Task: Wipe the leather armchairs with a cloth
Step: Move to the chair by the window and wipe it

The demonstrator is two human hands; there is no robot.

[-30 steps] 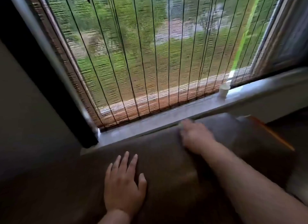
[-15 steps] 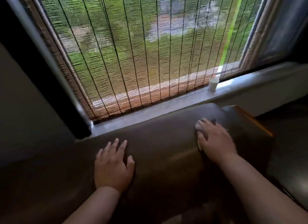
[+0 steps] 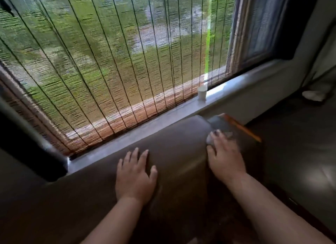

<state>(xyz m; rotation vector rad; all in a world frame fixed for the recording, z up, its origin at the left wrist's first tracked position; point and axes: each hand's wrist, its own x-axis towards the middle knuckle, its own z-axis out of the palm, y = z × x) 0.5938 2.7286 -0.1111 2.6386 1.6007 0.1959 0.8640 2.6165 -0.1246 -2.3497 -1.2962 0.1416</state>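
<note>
The brown leather armchair [image 3: 174, 144] has its backrest top running across the lower half of the view, just under the window sill. My left hand [image 3: 135, 176] lies flat on the leather with fingers spread. My right hand [image 3: 224, 158] presses down on a small grey cloth [image 3: 210, 138] near the right end of the backrest. Only a pale edge of the cloth shows past my fingers; the hand covers the remainder.
A white window sill [image 3: 181, 114] runs right behind the chair, with a small white cup [image 3: 202, 94] on it. A woven bamboo blind [image 3: 109, 62] covers the window. A dark object with an orange edge [image 3: 241, 128] sits beyond the chair's right end, over dark floor [image 3: 300, 144].
My right hand has slid with the cloth along the backrest top toward its right end. My left hand stays flat on the leather. The camera has swung to the right.
</note>
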